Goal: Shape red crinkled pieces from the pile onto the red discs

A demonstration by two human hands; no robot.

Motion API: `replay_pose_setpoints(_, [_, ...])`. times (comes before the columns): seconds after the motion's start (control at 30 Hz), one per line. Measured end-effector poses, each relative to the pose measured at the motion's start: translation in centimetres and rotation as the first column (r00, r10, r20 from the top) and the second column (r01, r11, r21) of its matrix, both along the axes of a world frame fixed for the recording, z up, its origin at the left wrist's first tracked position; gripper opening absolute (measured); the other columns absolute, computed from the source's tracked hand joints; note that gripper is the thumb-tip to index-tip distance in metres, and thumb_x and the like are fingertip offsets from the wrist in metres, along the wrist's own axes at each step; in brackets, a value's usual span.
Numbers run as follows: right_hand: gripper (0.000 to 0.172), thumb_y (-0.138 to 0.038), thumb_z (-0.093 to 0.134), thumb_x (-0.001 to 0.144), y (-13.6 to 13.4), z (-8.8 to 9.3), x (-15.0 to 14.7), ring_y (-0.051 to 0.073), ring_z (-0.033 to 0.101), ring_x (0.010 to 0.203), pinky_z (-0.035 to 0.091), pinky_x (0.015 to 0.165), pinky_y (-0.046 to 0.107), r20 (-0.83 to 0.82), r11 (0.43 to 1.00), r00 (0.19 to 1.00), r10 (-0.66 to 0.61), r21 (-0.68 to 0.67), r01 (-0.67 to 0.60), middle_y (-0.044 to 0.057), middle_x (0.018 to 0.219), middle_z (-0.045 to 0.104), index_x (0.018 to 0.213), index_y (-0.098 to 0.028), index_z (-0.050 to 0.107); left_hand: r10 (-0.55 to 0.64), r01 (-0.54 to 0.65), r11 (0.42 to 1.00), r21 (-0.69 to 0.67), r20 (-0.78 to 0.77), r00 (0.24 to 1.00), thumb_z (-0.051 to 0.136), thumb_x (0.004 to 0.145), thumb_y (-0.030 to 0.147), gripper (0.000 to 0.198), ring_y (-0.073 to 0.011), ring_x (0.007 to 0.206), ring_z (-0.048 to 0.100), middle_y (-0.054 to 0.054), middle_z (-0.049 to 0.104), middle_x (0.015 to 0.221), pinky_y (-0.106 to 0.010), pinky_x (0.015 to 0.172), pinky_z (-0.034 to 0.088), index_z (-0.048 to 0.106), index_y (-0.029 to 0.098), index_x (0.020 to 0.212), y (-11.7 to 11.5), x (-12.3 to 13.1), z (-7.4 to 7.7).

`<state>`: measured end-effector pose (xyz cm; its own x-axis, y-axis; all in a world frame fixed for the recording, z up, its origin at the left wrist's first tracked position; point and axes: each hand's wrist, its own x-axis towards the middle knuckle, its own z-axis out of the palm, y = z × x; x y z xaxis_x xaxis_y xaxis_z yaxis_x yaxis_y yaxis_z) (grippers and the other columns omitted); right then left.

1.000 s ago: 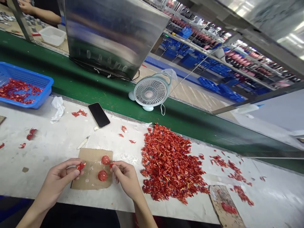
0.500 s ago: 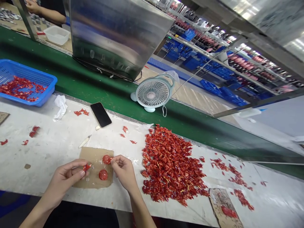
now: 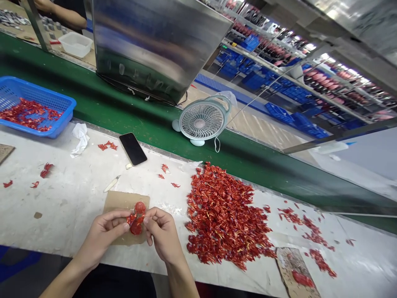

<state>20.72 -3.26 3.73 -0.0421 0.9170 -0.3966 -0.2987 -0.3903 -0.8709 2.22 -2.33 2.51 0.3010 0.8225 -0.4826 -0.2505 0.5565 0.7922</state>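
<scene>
Both of my hands meet over a brown cardboard piece near the table's front edge. My left hand and my right hand each pinch a small red foil piece, and the pieces touch between my fingertips. A round red disc lies on the cardboard just behind my fingers. To the right spreads a big heap of red foil pieces on the white table.
A blue basket with red pieces stands at far left. A black phone, crumpled white tissue, a small fan, a green conveyor belt and a steel box lie behind. Another person's arm shows top left.
My left hand has moved right to meet my right hand, bringing the red pieces together. The second disc on the cardboard is now hidden by my fingers.
</scene>
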Motion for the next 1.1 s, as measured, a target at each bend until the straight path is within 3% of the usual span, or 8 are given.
replay_pose_setpoints(0.17, [0.028,-0.041,0.072,0.085,0.1,0.4,-0.5,0.005,0.04,0.036,0.032,0.038,0.018,0.085,0.999,0.996,0.031,0.031,-0.034,-0.007,0.052,0.053,0.075,-0.017,0.061,-0.005,0.005,1.0,0.015,-0.003,1.0,0.081,0.077,0.031,0.025,-0.0184,0.097,0.071,-0.003,0.075,0.114,-0.025,0.088,0.057,0.077,0.025,0.101,-0.2,0.0,0.2])
replay_pose_setpoints(0.47, [0.026,-0.041,0.071,0.088,-0.5,1.6,-1.6,0.006,0.043,0.046,0.037,0.043,0.019,0.184,0.997,0.982,-0.033,0.08,0.018,-0.004,0.061,0.057,0.081,-0.017,0.065,0.029,-0.028,0.999,0.027,-0.015,0.999,0.08,0.078,0.031,0.026,-0.022,0.101,0.072,-0.005,0.077,0.112,-0.028,0.09,0.058,0.077,0.024,0.102,-0.3,0.4,0.0])
replay_pose_setpoints(0.73, [0.019,-0.036,0.073,0.087,-1.3,1.4,-2.2,0.014,0.06,0.066,0.049,0.054,0.023,0.174,0.992,0.981,-0.088,0.104,0.071,0.003,0.082,0.069,0.09,-0.019,0.066,0.056,-0.054,0.993,0.102,-0.024,0.998,0.078,0.08,0.029,0.024,-0.0255,0.118,0.065,-0.006,0.072,0.123,-0.03,0.097,0.056,0.078,0.024,0.103,-0.5,0.5,-0.1])
replay_pose_setpoints(0.97, [0.016,-0.034,0.072,0.088,-1.9,1.5,-3.0,0.015,0.066,0.07,0.054,0.063,0.025,0.194,0.978,0.969,-0.155,0.167,0.123,0.005,0.086,0.071,0.089,-0.019,0.064,0.058,-0.034,0.975,0.218,-0.106,0.993,0.077,0.081,0.029,0.02,-0.0224,0.111,0.068,-0.006,0.074,0.117,-0.027,0.095,0.056,0.08,0.025,0.1,-0.5,0.5,0.5])
replay_pose_setpoints(1.1, [0.015,-0.033,0.068,0.091,-2.1,0.9,-3.6,0.016,0.067,0.073,0.055,0.067,0.027,0.201,0.961,0.961,-0.192,0.239,0.142,0.004,0.086,0.069,0.091,-0.021,0.06,0.088,-0.071,0.97,0.234,-0.064,0.994,0.075,0.083,0.028,0.019,-0.0231,0.111,0.069,-0.007,0.073,0.119,-0.03,0.097,0.056,0.079,0.025,0.101,-1.0,0.6,0.8])
